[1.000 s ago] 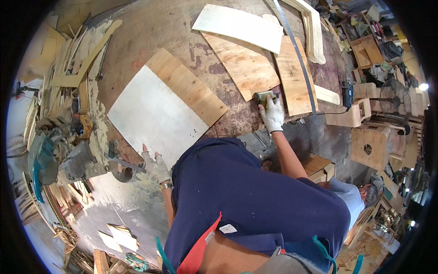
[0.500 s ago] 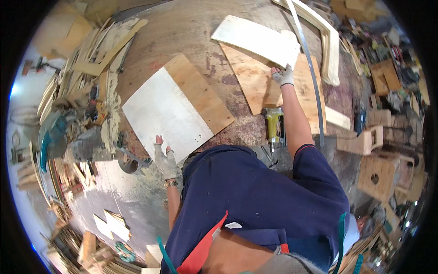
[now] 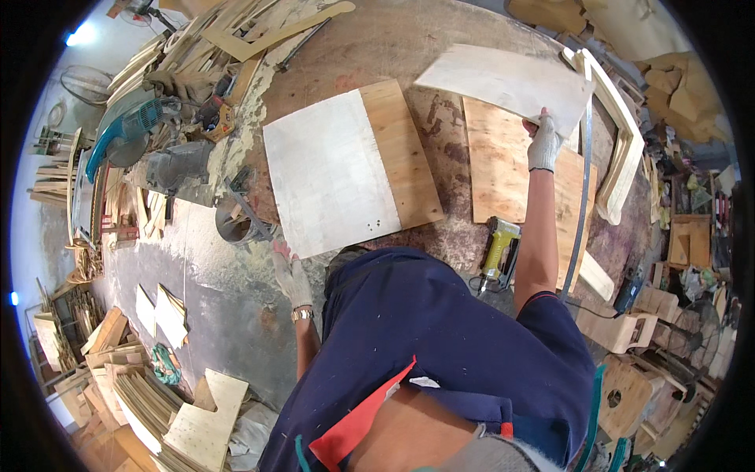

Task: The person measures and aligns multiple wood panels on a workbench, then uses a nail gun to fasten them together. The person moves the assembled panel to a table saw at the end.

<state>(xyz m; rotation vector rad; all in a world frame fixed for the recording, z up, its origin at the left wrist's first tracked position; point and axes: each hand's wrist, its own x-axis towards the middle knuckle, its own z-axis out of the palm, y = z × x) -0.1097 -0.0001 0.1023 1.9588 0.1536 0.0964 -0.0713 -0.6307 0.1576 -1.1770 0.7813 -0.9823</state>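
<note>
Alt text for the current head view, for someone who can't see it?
A person's gloved right hand grips a whitish panel by its near edge over a worn workbench. The left hand is at the near-left corner of a white board; a yellow-green tool lies beside the right forearm.

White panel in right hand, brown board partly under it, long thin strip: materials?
White panel: probably sheet wood, coated or laminated; smooth pale face, core unclear. Brown board: likely unfinished plywood; visible grain, darker patches. Strip: probably bare metal; thin, uniform, grey sheen.
</note>
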